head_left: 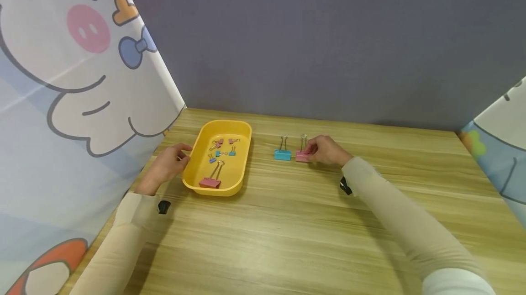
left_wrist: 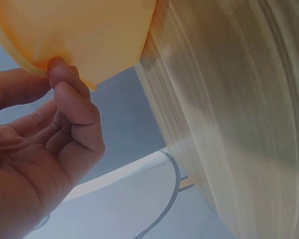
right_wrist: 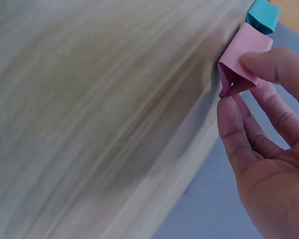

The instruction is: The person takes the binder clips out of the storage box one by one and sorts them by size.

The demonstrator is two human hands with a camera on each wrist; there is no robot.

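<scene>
My left hand (head_left: 167,165) pinches the left rim of a yellow tray (head_left: 219,192); in the left wrist view, thumb and fingertips meet at the tray's edge (left_wrist: 27,65). Inside the tray lie a large pink binder clip (head_left: 210,183) and several small ones in pink, teal and blue. To the right of it, my right hand (head_left: 327,151) holds another large pink binder clip (head_left: 302,156) by its body, between thumb and fingers, as the right wrist view shows. That clip's wire handles point away from me. Just left of it sits a large teal binder clip (head_left: 282,155).
All this is on a wood-grain table (head_left: 263,240). A grey panel (head_left: 320,48) rises along its back edge. A cloth with cartoon prints (head_left: 94,103) hangs along the left side, and more printed cloth (head_left: 503,135) shows at the right.
</scene>
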